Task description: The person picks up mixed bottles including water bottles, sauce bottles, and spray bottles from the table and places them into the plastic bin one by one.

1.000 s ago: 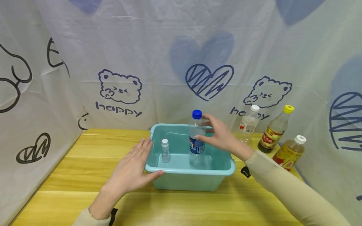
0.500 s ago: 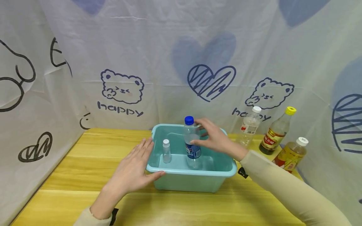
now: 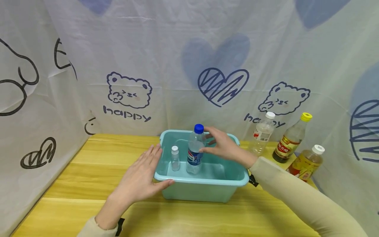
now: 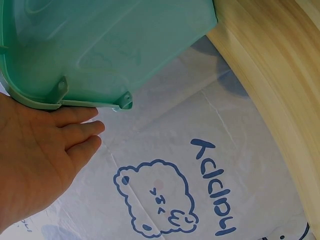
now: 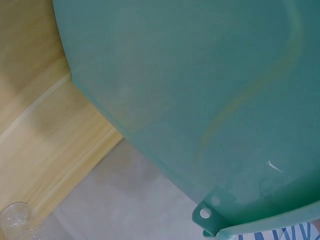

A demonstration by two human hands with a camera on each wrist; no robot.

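Note:
A clear plastic bottle (image 3: 194, 157) with a blue cap and a blue label stands upright inside the turquoise basin (image 3: 198, 189). My right hand (image 3: 222, 144) is at its right side, thumb over the label's edge and fingers curved around behind. My left hand (image 3: 134, 179) lies spread along the basin's left front corner, fingers straight at the rim. In the left wrist view, its fingers (image 4: 75, 132) lie against the outside of the rim. A small clear bottle (image 3: 175, 162) with a white cap stands at the left inside the basin. The right wrist view shows no hand.
To the right of the basin stand a clear bottle (image 3: 262, 135) with a white cap, a sauce bottle (image 3: 286, 144) with a yellow cap and an oil-like bottle (image 3: 306, 163) with a white cap. A printed white cloth (image 3: 174, 65) hangs behind the wooden table (image 3: 118, 154).
The blue-capped bottle has gone down and left into the basin, tilted half a second ago and upright now. The right hand moved left and down with it. The left hand stays in place.

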